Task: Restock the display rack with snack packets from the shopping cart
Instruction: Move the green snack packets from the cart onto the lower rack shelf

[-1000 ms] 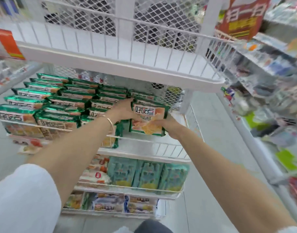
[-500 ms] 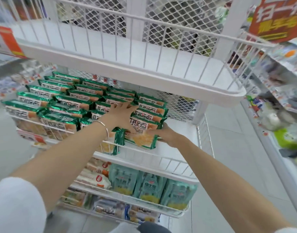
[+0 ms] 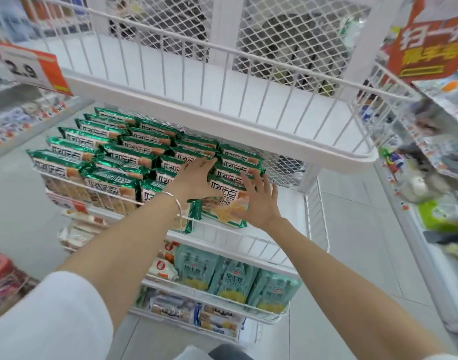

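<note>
A white wire display rack stands in front of me. Its middle shelf holds several rows of green snack packets. The nearest packet of the right-hand row lies on that shelf between my hands. My left hand rests flat on the packets just left of it, fingers straight. My right hand lies spread over the packet's right side, fingers extended. Neither hand grips anything. The shopping cart is out of view.
The rack's top shelf is bare. The right end of the middle shelf has room. Teal packets fill the shelf below, other snacks the bottom one. Blurred store shelves flank the right, a price sign the left.
Both hands held the green packet upright over the middle shelf, then laid it down at the front of the right row. Now the fingers have let go and lie spread over it.
</note>
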`<state>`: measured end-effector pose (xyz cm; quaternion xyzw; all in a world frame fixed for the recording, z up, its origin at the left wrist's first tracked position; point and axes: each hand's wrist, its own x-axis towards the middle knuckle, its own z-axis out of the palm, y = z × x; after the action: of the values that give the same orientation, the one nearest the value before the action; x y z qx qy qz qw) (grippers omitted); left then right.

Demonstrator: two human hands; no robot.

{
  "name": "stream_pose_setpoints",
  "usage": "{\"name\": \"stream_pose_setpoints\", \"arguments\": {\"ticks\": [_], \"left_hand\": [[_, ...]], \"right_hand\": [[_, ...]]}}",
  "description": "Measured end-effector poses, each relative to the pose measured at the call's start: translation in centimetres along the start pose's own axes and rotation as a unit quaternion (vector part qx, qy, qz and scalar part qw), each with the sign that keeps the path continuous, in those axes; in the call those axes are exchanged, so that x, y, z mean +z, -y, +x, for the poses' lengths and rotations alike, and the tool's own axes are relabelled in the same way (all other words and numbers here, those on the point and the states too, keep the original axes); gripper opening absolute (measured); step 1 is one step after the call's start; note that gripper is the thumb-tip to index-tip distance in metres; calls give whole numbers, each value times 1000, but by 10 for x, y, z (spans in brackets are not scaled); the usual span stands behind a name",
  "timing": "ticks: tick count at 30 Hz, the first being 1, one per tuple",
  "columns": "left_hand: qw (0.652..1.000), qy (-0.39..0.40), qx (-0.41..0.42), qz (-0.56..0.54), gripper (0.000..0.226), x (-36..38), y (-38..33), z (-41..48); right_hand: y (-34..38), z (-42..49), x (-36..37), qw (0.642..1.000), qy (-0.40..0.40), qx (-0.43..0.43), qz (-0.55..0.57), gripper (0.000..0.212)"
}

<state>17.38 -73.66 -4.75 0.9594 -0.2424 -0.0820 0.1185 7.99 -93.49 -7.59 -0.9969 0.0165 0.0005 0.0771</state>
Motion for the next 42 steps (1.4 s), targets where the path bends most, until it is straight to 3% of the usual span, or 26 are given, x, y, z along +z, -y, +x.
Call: {"name": "stream_pose_setpoints", "arguments": {"ticks": [5, 11, 18, 27, 33, 37, 42], "left_hand": [[983, -151, -64, -76, 60, -30, 61, -67], [944, -206, -221, -129, 48, -39, 194, -200], [900, -161, -380, -142, 47, -14, 352, -396], [834, -159, -507, -149, 31, 9, 447, -567], [753, -175, -594, -223, 40, 19, 491, -614], [695, -212, -634, -265, 37, 18, 512, -622], [607, -251, -669, -347, 33, 13, 531, -615]], "right_hand": [[68, -13, -14, 992, -107, -45, 45, 79], [219, -17, 2, 987, -84, -134, 41, 81], [426, -52, 82, 966, 2, -254, 49, 79], [611, -98, 171, 917, 189, -350, 37, 77], [699, -87, 201, 884, 276, -374, 49, 74], [768, -76, 209, 853, 388, -300, 179, 66], [847, -67, 231, 833, 432, -265, 223, 84]]}}
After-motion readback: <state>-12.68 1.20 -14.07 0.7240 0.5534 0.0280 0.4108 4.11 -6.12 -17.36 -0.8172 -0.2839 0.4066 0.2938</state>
